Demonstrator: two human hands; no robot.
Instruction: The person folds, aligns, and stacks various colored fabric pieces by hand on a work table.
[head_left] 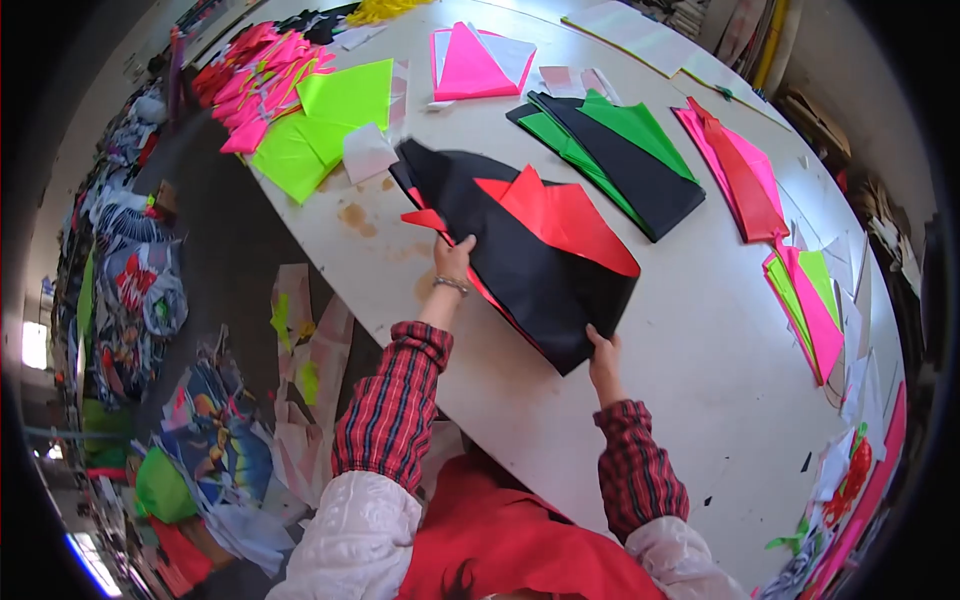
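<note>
A stack of black and red fabric pieces (520,255) is held at the near side of the white table. My left hand (453,262) grips its left edge, with the thumb on top of the black layer. At its lower right corner, my right hand (604,358) pinches the edge, thumb on top. Red layers (565,212) stick up along the far side, and a red tip (424,219) pokes out beside my left hand. Just beyond lies a green and black stack (620,155). How far the held stack is lifted off the table, I cannot tell.
On the white table (700,330) lie a pink and white stack (480,62), a red and pink stack (735,175), a pink and lime stack (808,305), lime sheets (330,125) and a pink pile (270,80). Fabric scraps (220,430) cover the floor at left.
</note>
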